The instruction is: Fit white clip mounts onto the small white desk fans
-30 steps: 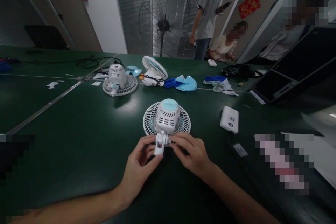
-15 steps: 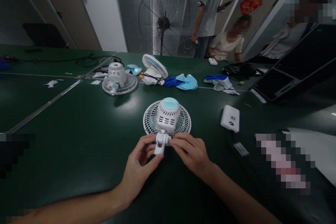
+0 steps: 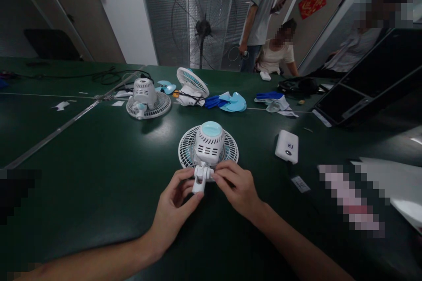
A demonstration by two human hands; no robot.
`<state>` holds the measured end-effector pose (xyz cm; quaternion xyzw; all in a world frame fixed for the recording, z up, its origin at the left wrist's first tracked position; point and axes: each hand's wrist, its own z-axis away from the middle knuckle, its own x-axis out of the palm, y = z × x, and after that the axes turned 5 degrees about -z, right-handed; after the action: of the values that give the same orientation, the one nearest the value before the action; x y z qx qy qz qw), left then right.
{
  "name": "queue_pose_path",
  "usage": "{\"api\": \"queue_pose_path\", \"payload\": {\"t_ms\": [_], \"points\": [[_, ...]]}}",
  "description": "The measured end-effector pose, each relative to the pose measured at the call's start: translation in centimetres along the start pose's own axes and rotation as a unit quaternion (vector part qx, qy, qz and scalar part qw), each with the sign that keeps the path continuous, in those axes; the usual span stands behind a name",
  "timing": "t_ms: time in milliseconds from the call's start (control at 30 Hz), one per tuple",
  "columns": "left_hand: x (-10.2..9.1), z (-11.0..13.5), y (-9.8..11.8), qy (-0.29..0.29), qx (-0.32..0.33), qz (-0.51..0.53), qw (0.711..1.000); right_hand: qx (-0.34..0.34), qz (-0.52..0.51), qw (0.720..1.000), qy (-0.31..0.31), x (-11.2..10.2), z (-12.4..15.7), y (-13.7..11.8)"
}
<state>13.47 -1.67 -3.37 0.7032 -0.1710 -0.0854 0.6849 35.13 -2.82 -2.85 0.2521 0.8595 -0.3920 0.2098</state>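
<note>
A small white fan (image 3: 209,145) lies grille-down on the green table in front of me, its motor housing up and topped by a light-blue cap (image 3: 211,129). From its near side a white clip bracket (image 3: 198,182) sticks out towards me. My left hand (image 3: 176,199) grips this bracket, thumb along its lower end and fingers behind its left side. My right hand (image 3: 238,186) pinches the knob (image 3: 208,173) at the bracket's right side between thumb and fingers; the fingertips partly cover it.
Farther back stand another face-down fan (image 3: 145,94) and a tilted fan (image 3: 191,88), with blue fan blades (image 3: 234,102) and gloves (image 3: 273,100) nearby. A white power bank (image 3: 286,146) lies to the right. A black case (image 3: 358,83) stands at right; people are across the table.
The view has shifted slightly, so everything sits a little farther left. Both hands keep their hold on the bracket and knob, with hardly any visible movement.
</note>
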Motion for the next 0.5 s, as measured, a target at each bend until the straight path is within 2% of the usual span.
{"api": "queue_pose_path", "payload": {"t_ms": [100,300,500], "points": [[-0.09,0.01,-0.09,-0.005,0.005,0.001,1.000,0.023,-0.014,1.000,-0.014,0.01,0.26,-0.21],[-0.02,-0.11,0.06,-0.004,0.008,0.000,1.000,-0.041,0.043,0.998,-0.017,-0.39,0.73,0.22],[0.00,-0.10,-0.26,-0.012,0.003,0.005,1.000,0.023,0.015,1.000,-0.005,0.18,0.14,-0.24]]}}
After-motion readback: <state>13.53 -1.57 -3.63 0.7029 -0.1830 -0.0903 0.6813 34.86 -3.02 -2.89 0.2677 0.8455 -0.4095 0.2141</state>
